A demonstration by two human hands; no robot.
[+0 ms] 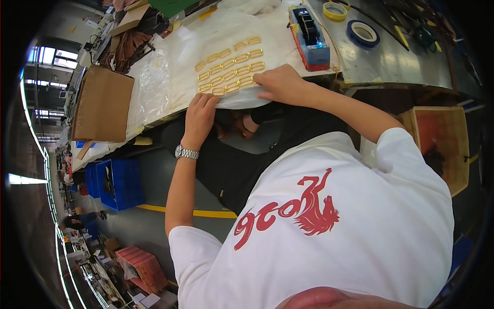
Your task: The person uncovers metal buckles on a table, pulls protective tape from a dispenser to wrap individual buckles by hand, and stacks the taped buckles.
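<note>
Several gold rectangular slide buckles (229, 74) lie in slanting rows on a thin white sheet (242, 99) on the table. The sheet's near edge sags over the table edge between my hands. My left hand (201, 114), with a metal watch at the wrist, has its fingers closed on the sheet's edge just below the lowest buckles. At the other end of that edge, my right hand (282, 85) pinches the sheet beside the buckles at the right; its thumb and forefinger are bent together. The fingertips of both hands are partly hidden.
A tape dispenser (310, 38) stands right of the buckles. Blue tape (363, 33) and yellow tape (335, 11) lie on the metal surface. A cardboard box (103, 103) sits at the left, with blue bins (119, 183) below. A yellowish crate (453, 134) stands at the right.
</note>
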